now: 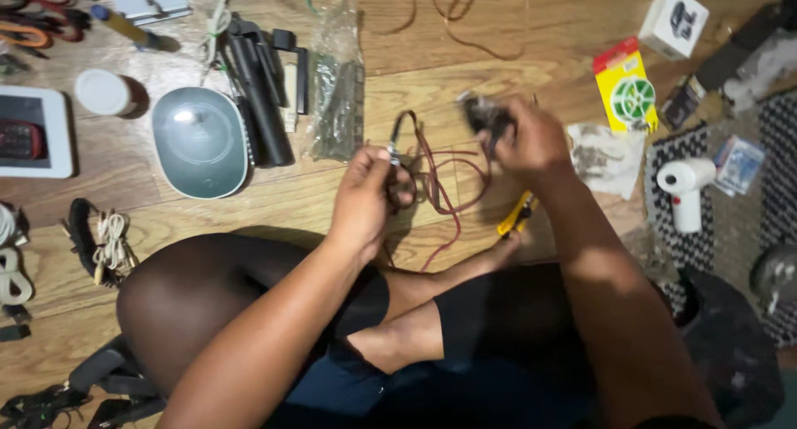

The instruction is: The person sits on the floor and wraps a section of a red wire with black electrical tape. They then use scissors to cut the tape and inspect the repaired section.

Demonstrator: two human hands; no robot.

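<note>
Two hands are busy over the wooden floor (465, 47). Your left hand (365, 198) is closed on the red and black wires (432, 167), pinching them near a small metal end. Your right hand (527, 138) is closed on a small dark part (481, 113); it is blurry, so I cannot tell what it is. Keep the wires pulled gently straight so they do not tangle. Farther out, a clear plastic bag (336, 97) holds dark bits, and a white box (674, 20) sits shut.
</note>
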